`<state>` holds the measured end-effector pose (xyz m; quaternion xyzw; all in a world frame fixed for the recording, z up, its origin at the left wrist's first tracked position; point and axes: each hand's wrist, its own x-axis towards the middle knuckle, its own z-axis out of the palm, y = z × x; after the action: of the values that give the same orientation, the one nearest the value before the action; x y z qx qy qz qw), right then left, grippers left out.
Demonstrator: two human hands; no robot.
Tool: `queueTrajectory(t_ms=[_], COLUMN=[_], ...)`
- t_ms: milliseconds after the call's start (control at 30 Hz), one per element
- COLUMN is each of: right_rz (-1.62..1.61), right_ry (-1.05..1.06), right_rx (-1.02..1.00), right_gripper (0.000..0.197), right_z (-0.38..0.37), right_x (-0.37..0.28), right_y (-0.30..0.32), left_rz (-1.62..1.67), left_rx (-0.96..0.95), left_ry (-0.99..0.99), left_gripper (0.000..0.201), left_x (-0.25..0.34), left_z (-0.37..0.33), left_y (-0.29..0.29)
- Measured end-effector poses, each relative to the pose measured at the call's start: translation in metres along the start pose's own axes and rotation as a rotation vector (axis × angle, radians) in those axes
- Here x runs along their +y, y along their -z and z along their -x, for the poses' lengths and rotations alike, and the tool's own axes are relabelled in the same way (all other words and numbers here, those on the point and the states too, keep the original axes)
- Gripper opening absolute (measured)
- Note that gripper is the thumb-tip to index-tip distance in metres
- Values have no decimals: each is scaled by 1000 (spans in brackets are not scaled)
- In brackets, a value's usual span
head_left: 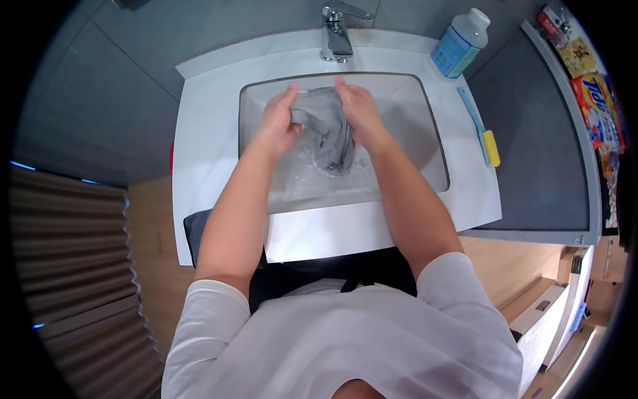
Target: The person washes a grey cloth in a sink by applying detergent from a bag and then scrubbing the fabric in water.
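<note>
Over the sink (pixel 425 159), a wet grey piece of cloth (pixel 332 130) is stretched between my two hands. My left hand (pixel 278 125) grips its left upper edge, thumb on top. My right hand (pixel 362 114) pinches the upper right edge, with the thumb pointing toward the faucet. From there the fabric hangs down in folds, and its lower end meets bubbly water in the basin. Whether it is a garment or a plain cloth I cannot tell. Some fingers of both hands are hidden behind the fabric.
A chrome faucet (pixel 336 36) stands behind the basin. On the white counter (pixel 332 233) are a bottle with a white cap (pixel 460 43) and a blue-handled brush with yellow bristles (pixel 490 147). Dark fabric (pixel 195 233) drapes over the front left corner. Colourful packages (pixel 595 110) lie far right.
</note>
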<state>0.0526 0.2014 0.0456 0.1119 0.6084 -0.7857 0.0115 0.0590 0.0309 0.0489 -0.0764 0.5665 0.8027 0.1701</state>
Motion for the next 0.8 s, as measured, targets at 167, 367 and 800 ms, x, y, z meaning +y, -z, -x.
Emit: queueTrajectory(t_ms=[167,367,800], right_rz=[444,715,-4], right_ry=[47,73,36], right_rx=[-397,-362,-395], right_gripper=[28,40,21], right_z=[6,7,-2], right_x=[0,-3,-13], right_y=[14,22,28], left_rz=[371,391,-714], left_rx=[164,270,-349], left_ry=[-100,-125,-116], left_gripper=[43,50,41], left_x=[-2,10,-2], left_z=[-19,-4,-4], left_y=[23,15,18])
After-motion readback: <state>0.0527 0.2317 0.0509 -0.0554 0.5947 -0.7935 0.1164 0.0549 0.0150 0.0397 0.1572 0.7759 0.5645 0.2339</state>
